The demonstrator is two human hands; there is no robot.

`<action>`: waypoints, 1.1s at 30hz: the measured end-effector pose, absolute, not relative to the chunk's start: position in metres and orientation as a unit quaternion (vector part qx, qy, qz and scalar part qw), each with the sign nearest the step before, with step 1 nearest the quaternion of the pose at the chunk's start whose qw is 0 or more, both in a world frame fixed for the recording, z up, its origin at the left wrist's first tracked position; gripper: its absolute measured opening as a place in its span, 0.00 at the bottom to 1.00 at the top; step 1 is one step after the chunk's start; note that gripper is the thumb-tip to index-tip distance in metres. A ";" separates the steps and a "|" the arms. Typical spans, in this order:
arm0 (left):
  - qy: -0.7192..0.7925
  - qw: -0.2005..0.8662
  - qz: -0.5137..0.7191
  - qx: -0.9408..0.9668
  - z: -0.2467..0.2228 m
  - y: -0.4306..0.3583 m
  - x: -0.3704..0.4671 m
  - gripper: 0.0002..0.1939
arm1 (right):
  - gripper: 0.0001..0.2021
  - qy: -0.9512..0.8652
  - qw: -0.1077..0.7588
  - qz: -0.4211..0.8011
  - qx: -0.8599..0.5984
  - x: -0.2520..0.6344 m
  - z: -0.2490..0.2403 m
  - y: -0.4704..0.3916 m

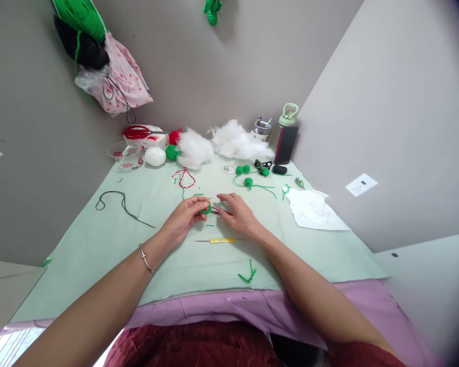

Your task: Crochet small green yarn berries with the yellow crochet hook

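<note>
green piece in hand, pots and boxes along the wall
the left hand (pixel 186 218) pinches a small green piece (pixel 206 210) above the middle of the table (pixel 168 278), while the right hand (pixel 240 218) holds a slim red tool (pixel 226 212) beside it — thumb below, forefinger raised. at the back, a clear cup (pixel 260 136) holds pens (pixel 268 123), next to a green-lidded bottle (pixel 288 119); a clear tub (pixel 132 162) stands at the left — its contents i cannot tell — near a white-and-red box (pixel 156 140) with red scissors (pixel 136 132) lying on top.
</note>
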State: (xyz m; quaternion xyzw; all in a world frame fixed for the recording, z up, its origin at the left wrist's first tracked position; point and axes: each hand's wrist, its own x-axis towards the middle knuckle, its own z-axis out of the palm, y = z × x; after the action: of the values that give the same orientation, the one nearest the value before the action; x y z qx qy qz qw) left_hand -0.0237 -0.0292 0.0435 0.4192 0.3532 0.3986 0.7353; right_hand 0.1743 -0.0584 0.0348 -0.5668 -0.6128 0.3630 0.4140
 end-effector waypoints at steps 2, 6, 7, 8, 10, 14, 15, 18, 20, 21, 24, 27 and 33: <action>0.354 0.735 0.398 0.420 0.043 -0.029 -0.024 0.14 | 0.20 -0.595 0.435 0.402 -0.543 0.176 0.041 -0.058; 0.355 0.734 0.394 0.423 0.044 -0.030 -0.023 0.14 | 0.20 -0.536 0.473 0.506 -0.483 0.181 0.052 -0.058; 0.354 0.735 0.391 0.425 0.044 -0.031 -0.023 0.14 | 0.21 -0.518 0.481 0.529 -0.470 0.182 0.053 -0.058; 0.353 0.736 0.387 0.428 0.044 -0.031 -0.023 0.14 | 0.21 -0.500 0.489 0.548 -0.458 0.182 0.054 -0.058; 0.351 0.739 0.380 0.433 0.044 -0.031 -0.023 0.14 | 0.21 -0.469 0.501 0.580 -0.438 0.182 0.055 -0.058; 0.346 0.742 0.371 0.438 0.043 -0.031 -0.023 0.13 | 0.22 -0.425 0.513 0.619 -0.416 0.181 0.054 -0.058; 0.345 0.743 0.370 0.438 0.043 -0.031 -0.023 0.13 | 0.22 -0.417 0.515 0.624 -0.414 0.181 0.054 -0.058; 0.341 0.745 0.367 0.440 0.042 -0.032 -0.023 0.13 | 0.22 -0.400 0.518 0.636 -0.409 0.180 0.055 -0.058; 0.339 0.746 0.365 0.442 0.042 -0.032 -0.022 0.13 | 0.21 -0.392 0.520 0.641 -0.407 0.180 0.056 -0.058; 0.337 0.747 0.364 0.443 0.042 -0.032 -0.022 0.13 | 0.21 -0.389 0.521 0.642 -0.406 0.179 0.056 -0.058; 0.335 0.747 0.362 0.446 0.043 -0.032 -0.022 0.12 | 0.20 -0.384 0.522 0.643 -0.407 0.180 0.057 -0.058; 0.333 0.748 0.359 0.448 0.043 -0.032 -0.022 0.12 | 0.18 -0.383 0.521 0.642 -0.411 0.181 0.056 -0.058; 0.331 0.749 0.358 0.449 0.044 -0.033 -0.023 0.12 | 0.18 -0.384 0.514 0.648 -0.411 0.181 0.058 -0.058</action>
State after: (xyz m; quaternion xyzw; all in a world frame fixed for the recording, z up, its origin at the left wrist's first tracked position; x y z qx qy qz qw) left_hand -0.0229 -0.0325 0.0444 0.4492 0.3306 0.3582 0.7487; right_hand 0.1812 -0.0577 0.0580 -0.4106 -0.3837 0.6479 0.5143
